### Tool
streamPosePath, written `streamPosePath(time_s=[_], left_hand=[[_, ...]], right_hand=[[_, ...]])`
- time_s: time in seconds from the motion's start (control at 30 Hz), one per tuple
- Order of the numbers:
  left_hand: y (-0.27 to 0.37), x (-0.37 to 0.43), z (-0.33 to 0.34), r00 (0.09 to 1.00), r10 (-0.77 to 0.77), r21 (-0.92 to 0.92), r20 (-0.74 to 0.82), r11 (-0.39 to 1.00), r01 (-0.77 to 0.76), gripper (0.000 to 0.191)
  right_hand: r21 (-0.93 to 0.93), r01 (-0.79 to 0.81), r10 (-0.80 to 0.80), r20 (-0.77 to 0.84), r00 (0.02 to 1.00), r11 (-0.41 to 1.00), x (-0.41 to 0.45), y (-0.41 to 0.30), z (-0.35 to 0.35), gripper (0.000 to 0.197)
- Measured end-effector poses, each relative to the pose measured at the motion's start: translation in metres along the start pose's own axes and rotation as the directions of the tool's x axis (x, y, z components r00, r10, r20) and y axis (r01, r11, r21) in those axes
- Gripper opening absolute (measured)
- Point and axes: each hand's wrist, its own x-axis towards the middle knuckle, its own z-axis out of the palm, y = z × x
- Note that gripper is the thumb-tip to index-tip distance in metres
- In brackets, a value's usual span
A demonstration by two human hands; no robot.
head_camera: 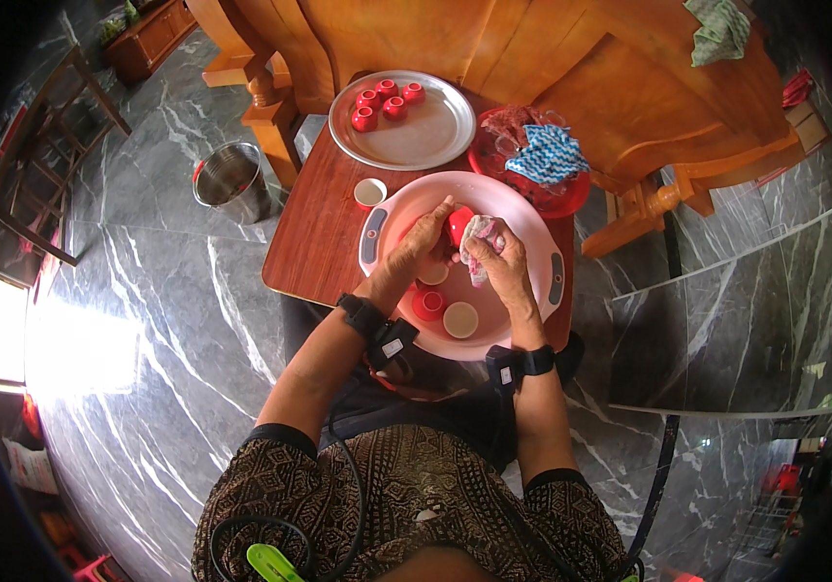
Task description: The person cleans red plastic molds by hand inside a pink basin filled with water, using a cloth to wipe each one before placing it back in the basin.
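My left hand (424, 234) grips a red cup (460, 222) above a pink plastic basin (543, 218). Pressed against the cup's side is a wadded white-and-pink cloth (475, 251), pinched in my right hand (501, 256). Inside the basin, below my hands, lie an upside-down red cup (428, 304) and a cup with its pale inside facing up (461, 320). Another pale-topped cup (433, 274) is partly covered by my left hand. Left of the basin, one more cup (371, 193) stands upright on the small wooden table (314, 251).
Several upside-down red cups (395, 108) rest on a round metal tray (423, 149) at the table's back. A red basin (568, 201) at right holds a blue-and-white cloth (548, 154) and glassware. A metal bucket (235, 185) stands on the floor, left. Behind rises a wooden bench (416, 44).
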Motion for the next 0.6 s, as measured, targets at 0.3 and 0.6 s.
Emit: streamPosePath(time_s=[0.3, 0.6], left_hand=[[0.018, -0.023, 0.022, 0.967, 0.148, -0.082, -0.209, 0.982, -0.168, 0.039], [0.02, -0.023, 0.024, 0.962, 0.173, -0.119, -0.21, 0.972, -0.201, 0.04]], right_hand=[[-0.815, -0.326, 0.185, -0.27, 0.945, 0.479, -0.009, 0.018, -0.019, 0.045], [-0.969, -0.04, 0.198, 0.009, 0.98, 0.242, -0.021, 0.033, -0.019, 0.037]])
